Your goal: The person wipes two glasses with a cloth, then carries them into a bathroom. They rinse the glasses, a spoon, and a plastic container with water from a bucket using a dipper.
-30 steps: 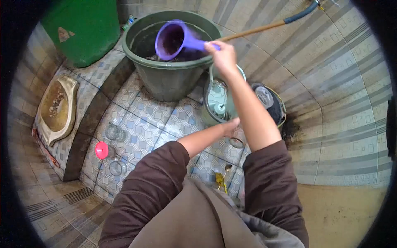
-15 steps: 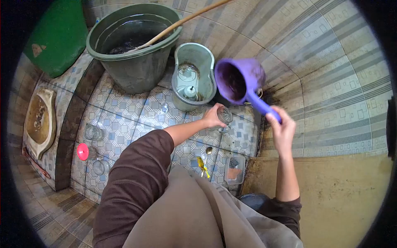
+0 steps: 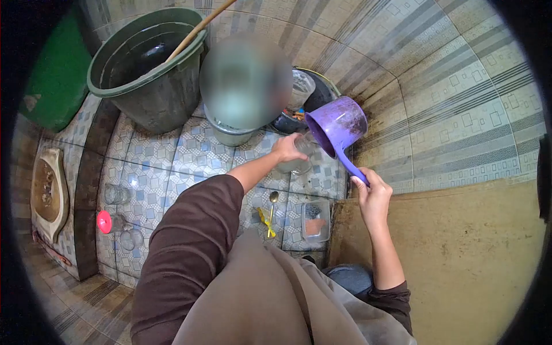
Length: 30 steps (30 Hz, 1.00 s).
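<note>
A clear drinking glass (image 3: 306, 145) is in the grip of my left hand (image 3: 290, 149), whose fingers wrap round its side low over the tiled floor. My right hand (image 3: 375, 194) is closed round the handle of a purple water dipper (image 3: 347, 122). The dipper hangs tilted, its mouth turned down and left, with its rim close beside the glass. A dark basin (image 3: 318, 99) with a clear plastic container (image 3: 301, 87) in it stands just behind the glass.
A large green bucket (image 3: 158, 100) with a wooden stick (image 3: 198, 31) stands at the back left, beside a partly blurred smaller pail (image 3: 231, 138). Several glasses (image 3: 117, 194), one pink-lidded (image 3: 104, 222), stand left. A spoon (image 3: 273, 198), yellow packet (image 3: 267, 222) and plastic box (image 3: 316, 221) lie nearer me.
My right hand has lowered and tipped the dipper, so its mouth now faces the glass. The view has shifted right, showing the dark basin. My left hand still holds the glass.
</note>
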Motion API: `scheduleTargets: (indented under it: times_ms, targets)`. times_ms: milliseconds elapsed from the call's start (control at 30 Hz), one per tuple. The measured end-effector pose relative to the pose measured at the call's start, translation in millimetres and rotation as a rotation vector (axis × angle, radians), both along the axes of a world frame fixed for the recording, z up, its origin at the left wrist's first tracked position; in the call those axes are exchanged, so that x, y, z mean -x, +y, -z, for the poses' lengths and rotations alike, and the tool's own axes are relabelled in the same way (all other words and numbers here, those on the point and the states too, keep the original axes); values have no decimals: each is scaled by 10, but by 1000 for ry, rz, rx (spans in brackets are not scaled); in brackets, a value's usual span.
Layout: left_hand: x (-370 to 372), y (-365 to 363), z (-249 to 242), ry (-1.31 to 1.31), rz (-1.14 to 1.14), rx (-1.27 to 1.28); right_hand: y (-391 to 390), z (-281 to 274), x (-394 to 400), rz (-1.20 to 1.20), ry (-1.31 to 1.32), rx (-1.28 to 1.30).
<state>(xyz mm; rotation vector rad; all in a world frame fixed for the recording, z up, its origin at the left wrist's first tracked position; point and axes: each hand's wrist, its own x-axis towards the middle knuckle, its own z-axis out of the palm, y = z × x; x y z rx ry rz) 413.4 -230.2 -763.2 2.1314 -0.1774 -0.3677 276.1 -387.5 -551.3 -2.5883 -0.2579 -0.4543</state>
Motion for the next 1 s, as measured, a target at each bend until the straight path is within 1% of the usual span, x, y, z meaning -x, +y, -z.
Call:
scheduleTargets:
  times_ms: [67, 133, 167, 200, 267, 300, 333, 400, 433, 467, 533, 567, 600, 667, 700, 733, 800, 833, 867, 900, 933, 1000]
  targets:
    - [-112, -50, 144, 16, 18, 36, -35, -14, 7, 27, -11, -27]
    - [-114, -68, 79, 291, -177, 35, -69, -24, 5, 124, 57, -139]
    - [-106, -66, 49, 584, -120, 133, -106, -10, -6, 141, 57, -145]
    - [-118, -80, 127, 586, -124, 130, -155, 40, -42, 139, 60, -149]
    - [-180, -125, 501, 1098, 50, 551, -252, 151, -148, 159, 163, -690]
    - [-208, -155, 676, 1068, -55, 455, -290, 138, -188, 162, 248, -893]
    - [-133, -55, 504, 1065, -70, 454, -300, 66, -201, 224, 343, -993]
    - [58, 211, 76, 1138, -3, 539, -278, -76, -292, 181, 514, -1313]
    - [139, 368, -92, 1137, -1, 605, -225, -140, -340, 121, 594, -1412]
    - [199, 561, -205, 1132, -43, 614, -135, -203, -382, -5, 669, -1463]
    - [343, 961, -369, 1039, 6, 730, 86, -319, -481, -333, 890, -1349]
    - [434, 1167, -422, 906, -58, 802, 242, -357, -547, -410, 912, -1269]
    - [565, 1396, -524, 893, -107, 814, 491, -419, -592, -406, 833, -1231]
    - [870, 1877, -668, 187, -566, 584, 897, -397, -799, -518, 747, -1186]
    - [1013, 2159, -620, -13, -613, 489, 1186, -455, -867, -532, 731, -1093]
    - [1184, 2425, -607, -206, -657, 384, 1513, -439, -964, -576, 632, -1027]
    - [1581, 2817, -606, -354, -879, 97, 2037, -360, -1342, -626, 508, -694]
    - [1743, 2945, -534, -384, -1029, -19, 2356, -252, -1554, -754, 321, -620]
    - [1885, 3080, -434, -364, -1065, -35, 2669, -226, -1654, -771, 251, -576]
    - [1996, 3234, -320, -413, -1129, -193, 2933, -122, -1874, -753, 96, -363]
    - [2104, 3363, -226, -458, -1184, -351, 3196, -53, -1957, -781, 114, -364]
    - [2303, 3537, -68, -404, -1230, -387, 3635, 51, -2044, -708, -26, -72]
